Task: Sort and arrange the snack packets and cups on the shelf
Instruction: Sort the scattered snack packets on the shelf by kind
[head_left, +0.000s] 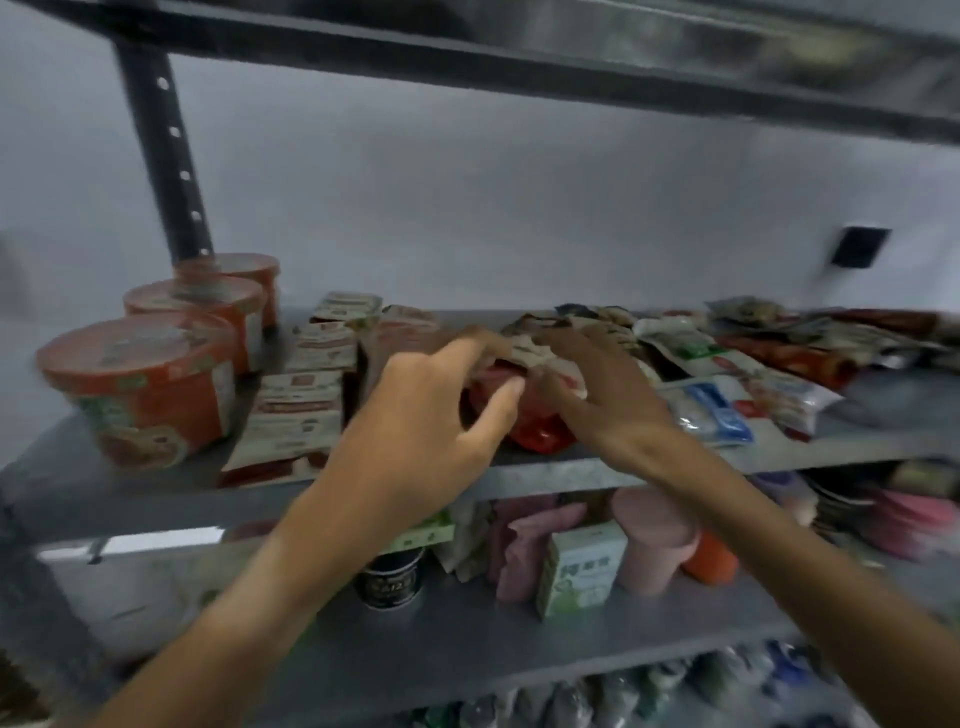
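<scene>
**Packets soft and slippery, cups stiff and light**

Hands meet over the middle of the grey shelf, where a red packet lies among a loose heap. The left hand is half curled, its thumb and fingers arched over the near end of that packet; whether the fingertips actually pinch it or only rest on it cannot be told through the motion blur. The right hand lies flatter, fingers spread and nearly straight, pressing down on or beside the same packet and a pale wrapper just behind it.

To the left stand three orange cups in a row running toward the back post, lids on, upright. Between them and the hands lie flat white-and-red packets set in a rough column. To the right a jumble of mixed packets — white, blue, green, dark — overlaps all the way to the shelf's far end.

As a judgement: the packets look like thin film pouches, light, limp and slick, likely to slide over one another when one is pulled from the pile. Taking the red one by a sealed edge, thumb above and fingers beneath, should hold better than squeezing its puffed middle, which may crush what is inside. The flat hand can steady the neighbours while it comes free.

The cups appear to be stiff paper or foam — light, easily dented at the wall, top-heavy if nudged. A grip round the body just under the rim seems safest.
</scene>
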